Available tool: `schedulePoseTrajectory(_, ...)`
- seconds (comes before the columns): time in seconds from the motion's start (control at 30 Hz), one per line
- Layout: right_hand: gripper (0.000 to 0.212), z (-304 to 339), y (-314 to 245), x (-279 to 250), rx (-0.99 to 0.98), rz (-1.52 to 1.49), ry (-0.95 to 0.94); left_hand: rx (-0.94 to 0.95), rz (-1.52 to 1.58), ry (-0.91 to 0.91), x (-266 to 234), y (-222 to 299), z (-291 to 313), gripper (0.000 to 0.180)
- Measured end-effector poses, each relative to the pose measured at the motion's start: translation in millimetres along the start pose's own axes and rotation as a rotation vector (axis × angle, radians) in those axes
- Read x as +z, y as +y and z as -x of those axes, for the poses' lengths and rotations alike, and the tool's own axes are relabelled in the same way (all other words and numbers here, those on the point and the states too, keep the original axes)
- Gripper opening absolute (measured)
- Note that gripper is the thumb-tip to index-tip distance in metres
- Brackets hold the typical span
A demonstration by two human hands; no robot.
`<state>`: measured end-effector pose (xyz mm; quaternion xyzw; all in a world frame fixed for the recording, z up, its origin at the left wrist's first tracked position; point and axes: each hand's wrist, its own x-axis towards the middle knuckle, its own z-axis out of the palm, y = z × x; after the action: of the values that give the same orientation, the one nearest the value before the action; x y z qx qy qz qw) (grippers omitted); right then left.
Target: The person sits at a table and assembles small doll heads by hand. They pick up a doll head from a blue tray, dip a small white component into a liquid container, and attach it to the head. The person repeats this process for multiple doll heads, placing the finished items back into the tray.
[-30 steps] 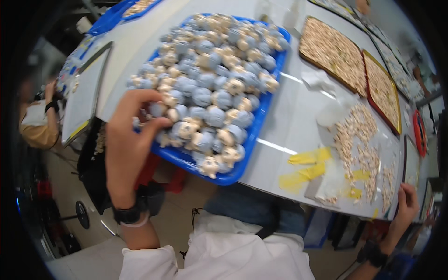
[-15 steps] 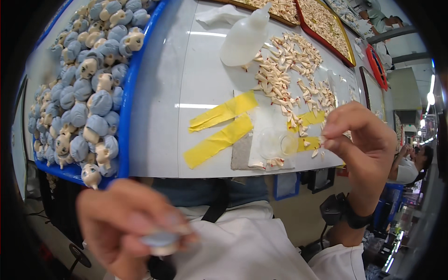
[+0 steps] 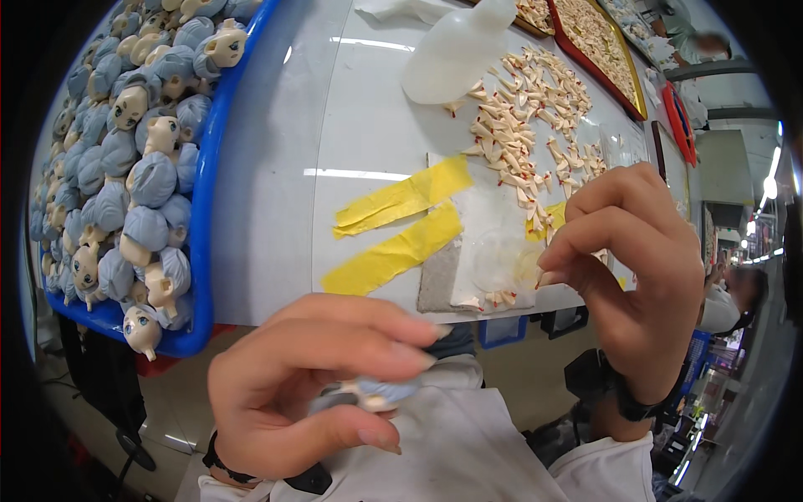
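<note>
My left hand [image 3: 288,381], in front of the table edge, is closed round a small doll head [image 3: 381,395] with light blue hair, partly hidden by my fingers. My right hand [image 3: 640,272] hovers over the front of the table, thumb and forefinger pinched together. A tiny cream piece, mostly covered, seems to sit at those fingertips, with a speck of red showing. Just left of them is a clear round dish [image 3: 500,266] on a white sheet. Many small cream pieces with red tips [image 3: 506,138] lie loose beyond the dish.
A blue tray [image 3: 219,151] full of blue-haired doll heads [image 3: 152,177] stands at the left. Two yellow tape strips [image 3: 393,251] cross the table's middle. A translucent bottle [image 3: 456,58] stands behind; a red-rimmed tray [image 3: 598,46] of cream pieces is far right.
My left hand has moved right and up with the doll head, fingers more spread. My right hand's fingertips have shifted left and down toward the dish. The whole view has shifted slightly.
</note>
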<state>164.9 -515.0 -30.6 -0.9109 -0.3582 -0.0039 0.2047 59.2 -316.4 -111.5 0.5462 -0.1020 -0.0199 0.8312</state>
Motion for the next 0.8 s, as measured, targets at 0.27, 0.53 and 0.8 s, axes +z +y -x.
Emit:
schedulePoseTrajectory(0.27, 0.018, 11, 0, 10, 0.021, -0.149, 0.174, 0.093, -0.112, -0.010, 5, -5, -4, 0.038)
schedulePoseTrajectory(0.53, 0.020, 38, -23, 9, -0.058, -0.648, -0.016, 0.107, -0.252, 0.025, 20, -2, -1, 0.037)
schedulePoseTrajectory(0.8, 0.033, 49, -30, 32, -0.088, -0.594, 0.207, 0.289, -0.575, 0.023, 35, 3, -2, 0.025)
